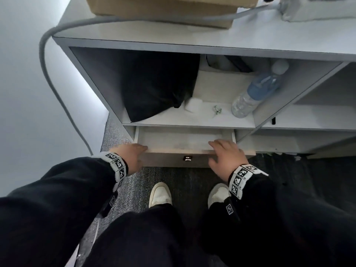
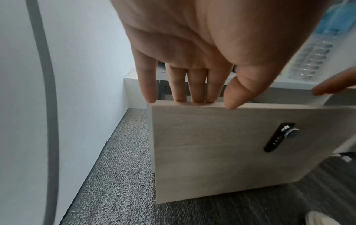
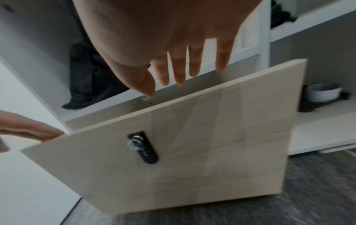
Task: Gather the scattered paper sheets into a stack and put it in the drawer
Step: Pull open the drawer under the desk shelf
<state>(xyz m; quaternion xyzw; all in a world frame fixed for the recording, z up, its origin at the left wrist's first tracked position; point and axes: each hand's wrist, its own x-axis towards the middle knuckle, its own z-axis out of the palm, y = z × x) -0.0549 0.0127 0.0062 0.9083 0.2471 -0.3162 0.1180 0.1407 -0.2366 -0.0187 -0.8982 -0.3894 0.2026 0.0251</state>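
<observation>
The drawer (image 1: 173, 160) under the shelf stands partly pulled out; its pale wood front (image 2: 212, 144) (image 3: 192, 144) carries a black lock (image 1: 187, 158). Its inside (image 1: 179, 137) looks flat and white; I cannot tell paper sheets apart from the drawer floor. My left hand (image 1: 133, 153) lies with straight fingers (image 2: 181, 97) on the left end of the front's top edge. My right hand (image 1: 223, 151) hovers over the right end, its fingers (image 3: 179, 76) straight and spread just above the edge, holding nothing.
On the open shelf above the drawer lie a black bag (image 1: 154, 83) and a lying water bottle (image 1: 256, 89). A cardboard box (image 1: 163, 8) sits on the cabinet top, and a grey cable (image 1: 50, 74) hangs at left. My white shoes (image 1: 159, 193) stand on carpet below.
</observation>
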